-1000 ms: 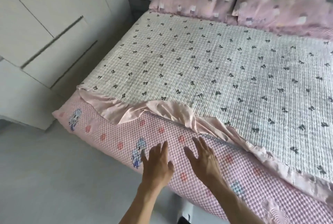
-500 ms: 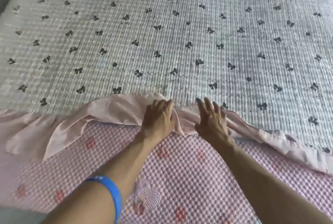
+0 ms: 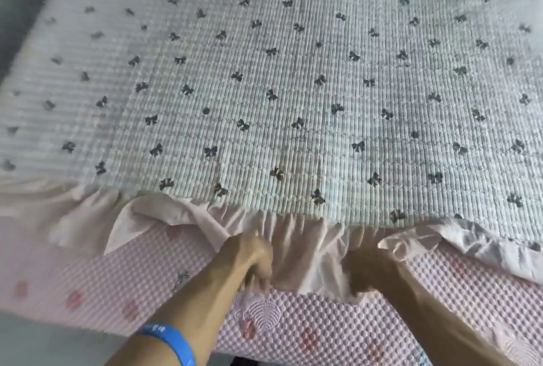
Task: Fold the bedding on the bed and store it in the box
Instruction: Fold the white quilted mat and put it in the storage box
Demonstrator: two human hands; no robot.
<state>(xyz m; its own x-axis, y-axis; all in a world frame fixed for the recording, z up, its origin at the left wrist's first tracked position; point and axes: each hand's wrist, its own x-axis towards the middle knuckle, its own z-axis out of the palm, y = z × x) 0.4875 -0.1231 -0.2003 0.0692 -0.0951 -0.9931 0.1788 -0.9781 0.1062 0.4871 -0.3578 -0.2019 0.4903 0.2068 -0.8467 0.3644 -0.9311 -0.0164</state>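
Both hands grip the near pink ruffled hem (image 3: pixel 305 248) of the bow-print quilt (image 3: pixel 293 86): the left hand (image 3: pixel 252 259) and right hand (image 3: pixel 364 271) sit side by side, fingers curled into bunched fabric. The quilt spreads flat away from them toward the far side over the pink bubble-textured sheet (image 3: pixel 323 324). Folding likely means carrying this edge straight away.

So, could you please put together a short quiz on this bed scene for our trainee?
1. True or false: both hands grip the pink frill at the quilt's near edge.
2. Which wrist wears the blue band? A) left B) right C) neither
3. Fill in: the white quilt is printed with small dark ____.

Key:
1. True: the left hand and right hand each have a grip on the bunched frill.
2. A
3. bows
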